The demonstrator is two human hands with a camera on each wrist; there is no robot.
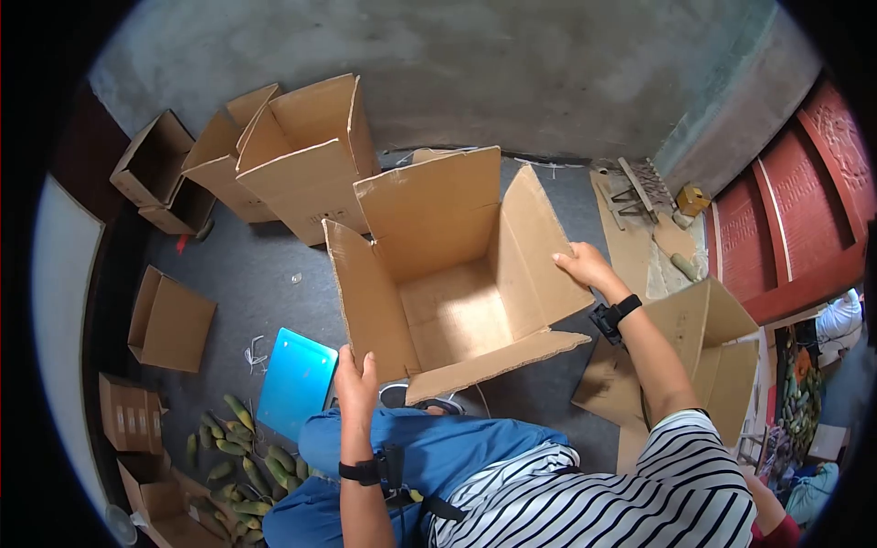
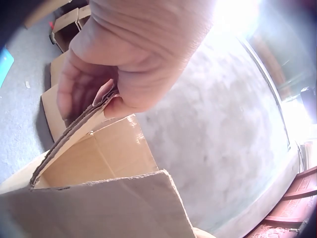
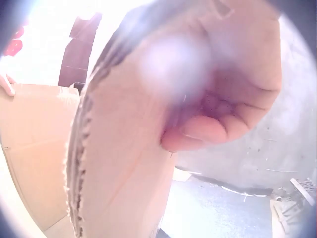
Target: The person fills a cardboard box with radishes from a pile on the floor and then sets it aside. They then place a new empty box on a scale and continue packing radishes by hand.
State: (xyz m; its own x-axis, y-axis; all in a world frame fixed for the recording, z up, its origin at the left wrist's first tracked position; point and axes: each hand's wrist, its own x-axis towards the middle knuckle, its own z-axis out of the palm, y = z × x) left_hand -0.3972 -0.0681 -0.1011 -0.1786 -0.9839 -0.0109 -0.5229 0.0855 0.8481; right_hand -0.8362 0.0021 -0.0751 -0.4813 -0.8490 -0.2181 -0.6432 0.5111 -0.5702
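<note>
A cardboard box point(image 1: 457, 306) with its top flaps spread open is held up in front of the person, its inside bare. My left hand point(image 1: 356, 388) grips the edge of the near left flap; the left wrist view shows the thumb inside and the curled fingers outside the flap's board point(image 2: 67, 136). On the far side, my right hand point(image 1: 589, 268) holds the right flap point(image 1: 539, 260) by its outer edge, with the thumb on the inner face. In the right wrist view the fingers point(image 3: 208, 131) bend against the flap, partly blurred by glare.
Several open boxes point(image 1: 306, 173) stand along the back wall. More boxes point(image 1: 178, 320) line the left side. A blue panel point(image 1: 297, 384) and a heap of cucumbers point(image 1: 247, 466) lie at lower left. Another open box point(image 1: 658, 338) is beside the right arm. Red carved wood point(image 1: 795, 201) stands at right.
</note>
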